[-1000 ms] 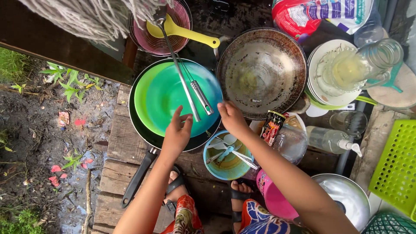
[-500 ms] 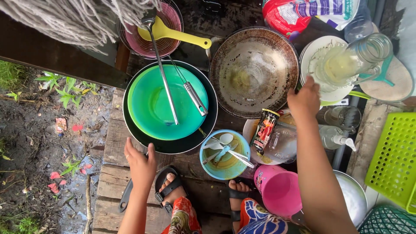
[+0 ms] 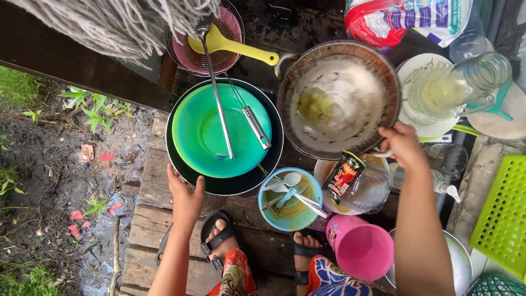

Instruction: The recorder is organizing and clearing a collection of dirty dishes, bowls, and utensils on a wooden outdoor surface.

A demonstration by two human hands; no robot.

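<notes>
Two big pans side by side on the plank platform, one per hand. Black pan (image 3: 224, 187) on the left, holding stacked green plates (image 3: 208, 137) with a ladle (image 3: 216, 93) and tongs (image 3: 253, 125) laid across, both long axes running away from the body. Left hand (image 3: 186, 196) at that pan's near left rim, fingers curled over the edge, thumb spread, apparently gripping it. Grey wok (image 3: 337, 98) to the right, soapy inside, touching or nearly touching the black pan. Right hand (image 3: 404, 145) at the wok's near right rim, fingers curled closed by the edge; whether gripping the rim or something small beside it, cannot tell. Each pan straight ahead of its own hand, so no crossing of arms.

Nearer the body, between the forearms: blue bowl (image 3: 290, 198) with spoons, clear jar (image 3: 364, 189), pink cup (image 3: 362, 246). Farther out: red basket (image 3: 211, 52) with yellow spatula (image 3: 233, 46), glass jug (image 3: 455, 85) lying on a white plate, mop strands (image 3: 109, 22) overhead, green crate (image 3: 504, 214) far right. Sandalled feet below on the planks.
</notes>
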